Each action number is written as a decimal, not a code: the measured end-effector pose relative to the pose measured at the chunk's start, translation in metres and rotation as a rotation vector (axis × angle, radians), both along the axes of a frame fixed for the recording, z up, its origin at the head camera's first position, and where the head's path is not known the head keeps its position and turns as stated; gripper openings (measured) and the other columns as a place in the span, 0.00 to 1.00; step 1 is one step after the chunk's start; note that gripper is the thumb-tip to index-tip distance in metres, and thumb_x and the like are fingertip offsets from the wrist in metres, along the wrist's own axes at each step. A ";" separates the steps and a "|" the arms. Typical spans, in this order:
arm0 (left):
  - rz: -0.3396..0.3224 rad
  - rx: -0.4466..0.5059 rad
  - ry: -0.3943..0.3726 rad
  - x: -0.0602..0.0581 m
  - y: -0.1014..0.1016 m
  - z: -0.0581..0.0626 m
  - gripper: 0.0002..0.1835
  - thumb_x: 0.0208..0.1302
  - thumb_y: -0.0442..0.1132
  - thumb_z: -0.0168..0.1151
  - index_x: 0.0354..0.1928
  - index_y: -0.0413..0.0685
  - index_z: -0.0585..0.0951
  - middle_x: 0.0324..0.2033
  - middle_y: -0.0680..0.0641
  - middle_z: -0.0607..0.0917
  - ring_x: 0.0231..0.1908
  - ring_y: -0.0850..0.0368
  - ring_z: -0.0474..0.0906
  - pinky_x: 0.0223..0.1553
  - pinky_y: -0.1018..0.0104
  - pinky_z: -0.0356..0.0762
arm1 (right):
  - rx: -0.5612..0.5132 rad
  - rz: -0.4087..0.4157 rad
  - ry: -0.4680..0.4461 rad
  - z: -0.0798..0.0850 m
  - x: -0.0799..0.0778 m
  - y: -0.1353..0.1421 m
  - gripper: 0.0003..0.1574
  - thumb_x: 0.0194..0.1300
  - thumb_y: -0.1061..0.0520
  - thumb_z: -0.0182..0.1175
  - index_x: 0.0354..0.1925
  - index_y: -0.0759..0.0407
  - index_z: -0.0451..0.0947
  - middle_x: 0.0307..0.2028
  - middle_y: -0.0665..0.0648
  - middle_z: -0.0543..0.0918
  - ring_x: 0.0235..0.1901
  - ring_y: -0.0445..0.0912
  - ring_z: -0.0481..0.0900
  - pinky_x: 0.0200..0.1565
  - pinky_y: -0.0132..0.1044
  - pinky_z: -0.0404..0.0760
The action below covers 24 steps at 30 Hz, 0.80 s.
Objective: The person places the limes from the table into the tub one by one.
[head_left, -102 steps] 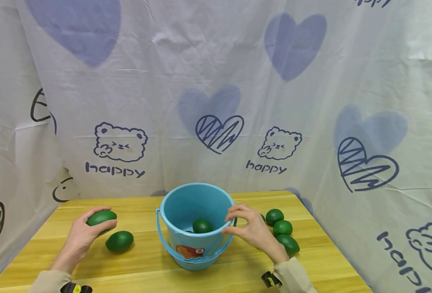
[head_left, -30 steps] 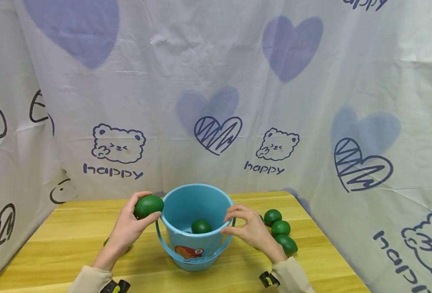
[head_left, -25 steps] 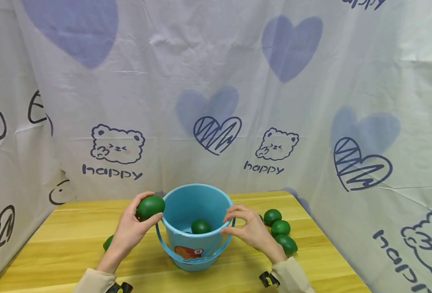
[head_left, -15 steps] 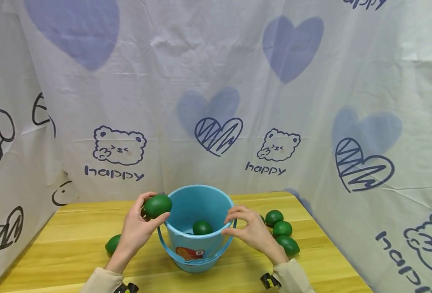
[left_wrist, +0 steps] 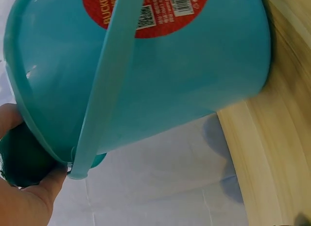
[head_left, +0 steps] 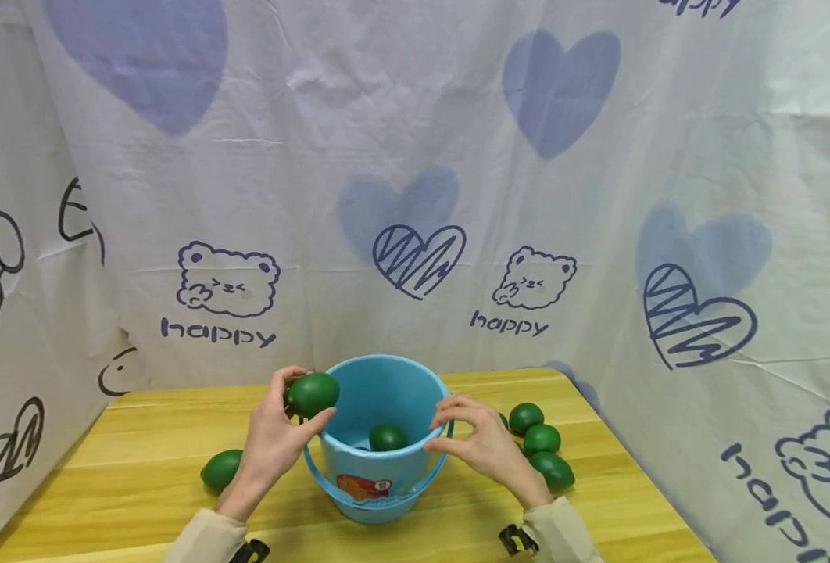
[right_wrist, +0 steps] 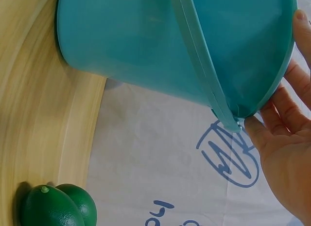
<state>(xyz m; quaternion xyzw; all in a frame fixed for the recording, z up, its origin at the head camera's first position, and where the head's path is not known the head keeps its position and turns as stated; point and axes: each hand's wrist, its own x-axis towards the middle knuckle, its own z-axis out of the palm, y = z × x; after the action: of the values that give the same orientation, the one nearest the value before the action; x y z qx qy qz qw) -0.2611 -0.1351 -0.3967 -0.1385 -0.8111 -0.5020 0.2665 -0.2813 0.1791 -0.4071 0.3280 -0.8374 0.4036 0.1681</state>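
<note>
A light blue bucket (head_left: 380,469) with a hanging handle stands upright on the wooden table. My left hand (head_left: 274,438) grips a dark green avocado (head_left: 314,393) at the bucket's left rim, where it overlaps the opening; the left wrist view shows the avocado (left_wrist: 24,155) right at the rim, between thumb and fingers. Inside the bucket lies another avocado (head_left: 388,437), with a sliver of green beside it mostly hidden by the near wall. My right hand (head_left: 485,446) holds the bucket's right rim, its fingers (right_wrist: 286,109) spread along the edge.
One avocado (head_left: 221,471) lies on the table left of the bucket, partly behind the left wrist. To the right, several avocados (head_left: 552,471) sit in a cluster beside the right hand. A printed white cloth (head_left: 387,156) hangs behind the wooden table (head_left: 141,438).
My left hand has carried its avocado from the table's left side rightward to the bucket's left rim, and in the last second edged further over the opening. The right hand has stayed at the rim.
</note>
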 end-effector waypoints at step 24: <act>0.032 -0.177 0.113 -0.007 0.005 0.001 0.34 0.50 0.39 0.78 0.60 0.44 0.75 0.52 0.42 0.80 0.45 0.51 0.80 0.43 0.58 0.85 | -0.005 0.003 -0.002 -0.001 -0.001 0.000 0.18 0.50 0.41 0.74 0.35 0.50 0.85 0.46 0.50 0.83 0.51 0.41 0.78 0.56 0.44 0.82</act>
<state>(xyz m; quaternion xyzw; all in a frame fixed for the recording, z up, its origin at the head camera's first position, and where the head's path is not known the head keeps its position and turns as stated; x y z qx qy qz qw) -0.2684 -0.1300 -0.3960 -0.1764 -0.8381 -0.4153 0.3066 -0.2818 0.1787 -0.4078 0.3286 -0.8359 0.4065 0.1676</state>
